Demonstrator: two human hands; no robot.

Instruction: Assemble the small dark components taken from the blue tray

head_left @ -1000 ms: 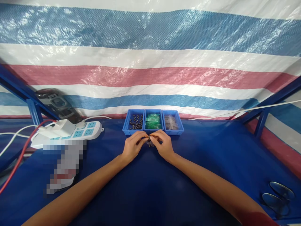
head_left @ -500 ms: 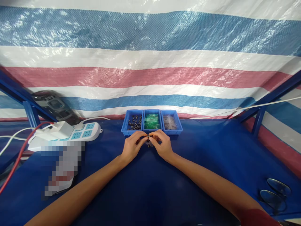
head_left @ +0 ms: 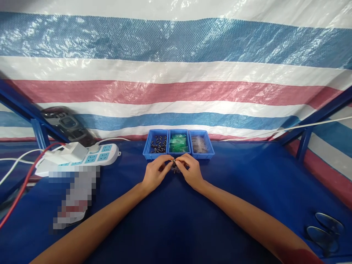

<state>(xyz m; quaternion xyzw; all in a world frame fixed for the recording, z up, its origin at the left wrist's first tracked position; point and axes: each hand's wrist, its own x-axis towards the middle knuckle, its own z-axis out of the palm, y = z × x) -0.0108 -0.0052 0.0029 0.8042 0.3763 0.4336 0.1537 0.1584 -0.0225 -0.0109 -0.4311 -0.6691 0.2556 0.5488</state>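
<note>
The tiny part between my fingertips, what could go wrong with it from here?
The small part might slip, since the left hand and right hand seem only to pinch it. If dropped, it could get mixed up with the partly hidden items just below. Either hand might also bump the blue bins close ahead.

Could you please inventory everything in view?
Striped plastic sheet: one, blue/white/red, back
Tabletop: one, blue, below
Rectangular plastic bins: three, blue, back
Small pieces: many, dark, left bin
Packets: several, green, middle bin
Wrapped contents: uncountable, brownish, right bin
Power strip: one, white, left
Cables: several, red/white, sides
Bulky object: one, dark, left
Pixelated patch: one, pale, left
Eyeglasses: one pair, dark, right
Frame bars: several, blue, sides
Tiny pieces: uncountable, dark, centre
Left grip, right grip: two, bare, centre
</note>
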